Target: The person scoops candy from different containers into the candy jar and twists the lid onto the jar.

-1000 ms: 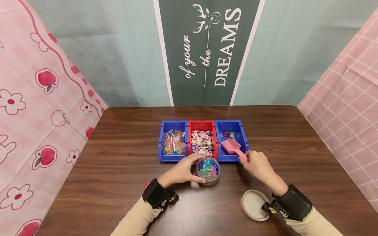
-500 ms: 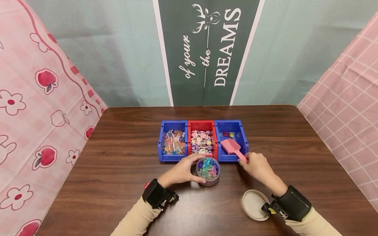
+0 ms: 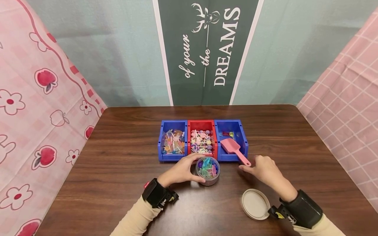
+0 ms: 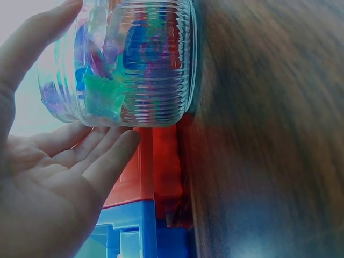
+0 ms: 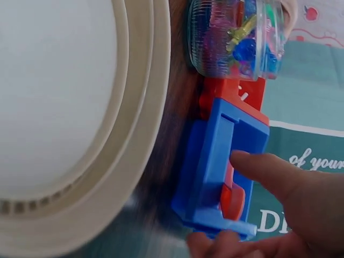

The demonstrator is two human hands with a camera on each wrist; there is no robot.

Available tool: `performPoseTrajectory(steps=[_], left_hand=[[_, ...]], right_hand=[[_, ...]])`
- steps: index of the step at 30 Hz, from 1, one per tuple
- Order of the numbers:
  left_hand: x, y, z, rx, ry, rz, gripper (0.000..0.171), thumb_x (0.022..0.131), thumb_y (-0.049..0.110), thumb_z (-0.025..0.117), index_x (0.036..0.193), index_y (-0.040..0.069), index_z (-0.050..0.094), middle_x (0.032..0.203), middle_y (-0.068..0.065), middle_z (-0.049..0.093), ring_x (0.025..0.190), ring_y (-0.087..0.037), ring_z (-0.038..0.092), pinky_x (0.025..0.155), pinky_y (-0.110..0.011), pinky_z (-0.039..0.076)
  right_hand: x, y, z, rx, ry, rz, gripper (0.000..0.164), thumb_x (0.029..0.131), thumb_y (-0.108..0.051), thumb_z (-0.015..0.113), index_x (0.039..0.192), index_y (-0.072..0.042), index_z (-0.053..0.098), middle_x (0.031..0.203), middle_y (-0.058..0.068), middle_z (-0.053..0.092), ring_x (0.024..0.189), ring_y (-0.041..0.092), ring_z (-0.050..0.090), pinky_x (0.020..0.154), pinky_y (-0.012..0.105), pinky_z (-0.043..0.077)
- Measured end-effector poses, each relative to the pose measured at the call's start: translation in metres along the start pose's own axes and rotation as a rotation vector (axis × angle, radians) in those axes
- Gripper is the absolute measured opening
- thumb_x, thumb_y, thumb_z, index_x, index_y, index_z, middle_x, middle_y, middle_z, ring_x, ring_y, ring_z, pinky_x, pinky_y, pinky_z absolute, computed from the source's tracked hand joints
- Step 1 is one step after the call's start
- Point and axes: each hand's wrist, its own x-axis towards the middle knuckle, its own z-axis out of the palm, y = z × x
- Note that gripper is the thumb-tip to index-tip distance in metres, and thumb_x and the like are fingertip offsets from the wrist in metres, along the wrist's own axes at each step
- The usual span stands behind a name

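Note:
A clear round jar (image 3: 209,182) full of colourful wrapped-looking candies stands on the table, with no lid on it. My left hand (image 3: 182,170) holds it from the left, thumb at the near side and fingers at the far side. A pink scoop (image 3: 231,146) lies in the right blue bin (image 3: 230,126), its handle sticking out over the front edge. My right hand (image 3: 265,170) is just right of the handle's end, apart from it, holding nothing. In the right wrist view, its thumb and fingers are spread. A cream round lid (image 3: 255,204) lies on the table nearer me.
The red bin (image 3: 201,125) in the middle contains lollipops and swirl candies. Another blue bin (image 3: 174,126) at its left has more candies and sticks. All three bins stand side by side behind the jar on the brown table (image 3: 124,183).
My right hand has let go of the scoop's handle and drawn slightly right and back. The scoop now rests by itself in the bin. My left hand and the jar have stayed put.

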Motion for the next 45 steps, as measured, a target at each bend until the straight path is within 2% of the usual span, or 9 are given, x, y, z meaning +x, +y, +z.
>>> performPoseTrajectory(steps=[6,9,14,17,21,25,31,40,45], left_hand=[[0.000,-0.001,0.000,0.016,0.012,0.009,0.080,0.068,0.033,0.081,0.135,0.008,0.047,0.132,-0.010,0.054,0.121,-0.018,0.048,0.104,-0.042,0.044],[0.000,-0.001,0.000,0.011,0.009,0.021,0.081,0.067,0.033,0.082,0.135,0.006,0.046,0.132,-0.011,0.054,0.121,-0.019,0.048,0.104,-0.042,0.044],[0.000,-0.002,-0.002,0.016,0.006,0.023,0.083,0.065,0.031,0.084,0.135,0.005,0.046,0.134,-0.012,0.053,0.122,-0.020,0.047,0.104,-0.042,0.043],[0.000,-0.001,-0.002,0.046,0.006,0.014,0.085,0.064,0.031,0.084,0.135,0.006,0.046,0.136,-0.012,0.051,0.122,-0.020,0.047,0.105,-0.042,0.043],[0.000,-0.001,-0.003,0.074,-0.011,0.011,0.085,0.065,0.028,0.083,0.137,0.005,0.045,0.137,-0.014,0.050,0.124,-0.023,0.045,0.106,-0.044,0.041],[-0.002,0.000,-0.004,0.088,-0.012,0.021,0.082,0.064,0.023,0.083,0.134,0.003,0.047,0.133,-0.016,0.052,0.119,-0.024,0.049,0.102,-0.044,0.045],[-0.004,0.000,-0.007,0.072,-0.010,0.033,0.078,0.061,0.020,0.086,0.128,0.001,0.050,0.122,-0.014,0.057,0.110,-0.023,0.054,0.097,-0.042,0.049],[-0.003,-0.003,-0.006,0.068,-0.056,0.027,0.080,0.063,0.022,0.085,0.130,0.001,0.048,0.127,-0.014,0.056,0.112,-0.023,0.054,0.099,-0.042,0.048],[-0.003,-0.006,-0.005,0.059,-0.067,0.026,0.083,0.063,0.025,0.085,0.133,0.001,0.047,0.129,-0.014,0.056,0.113,-0.023,0.055,0.099,-0.042,0.048]], right_hand=[[-0.016,0.009,-0.003,-0.058,-0.085,-0.005,0.055,0.071,-0.051,0.072,0.054,-0.010,0.039,0.052,-0.004,0.029,0.048,0.013,0.035,0.044,0.025,0.027],[-0.026,0.012,-0.003,-0.066,-0.135,-0.027,0.054,0.069,-0.053,0.072,0.058,-0.008,0.044,0.054,-0.002,0.035,0.050,0.014,0.038,0.044,0.026,0.030],[-0.042,0.014,0.000,-0.095,-0.202,-0.115,0.065,0.062,-0.060,0.073,0.086,0.000,0.060,0.077,0.011,0.061,0.069,0.024,0.057,0.058,0.042,0.052],[-0.051,0.013,0.003,-0.125,-0.230,-0.154,0.086,0.055,-0.066,0.071,0.104,0.003,0.059,0.098,0.020,0.061,0.089,0.035,0.059,0.071,0.053,0.053],[-0.062,0.012,0.011,-0.132,-0.248,-0.199,0.101,0.046,-0.069,0.072,0.114,0.004,0.055,0.104,0.019,0.056,0.096,0.037,0.054,0.070,0.052,0.054],[-0.068,0.008,0.020,-0.132,-0.213,-0.225,0.103,0.039,-0.065,0.078,0.115,0.001,0.055,0.100,0.013,0.053,0.092,0.032,0.054,0.064,0.046,0.054],[-0.072,0.000,0.029,-0.171,-0.153,-0.198,0.099,0.034,-0.051,0.086,0.112,0.000,0.056,0.098,0.013,0.052,0.091,0.033,0.054,0.060,0.048,0.054],[-0.071,-0.005,0.032,-0.223,-0.170,-0.149,0.091,0.039,-0.043,0.089,0.110,0.004,0.056,0.099,0.018,0.053,0.092,0.035,0.054,0.063,0.050,0.055],[-0.071,-0.008,0.027,-0.196,-0.130,-0.160,0.081,0.044,-0.044,0.086,0.103,0.004,0.056,0.092,0.015,0.053,0.083,0.031,0.055,0.061,0.047,0.054]])
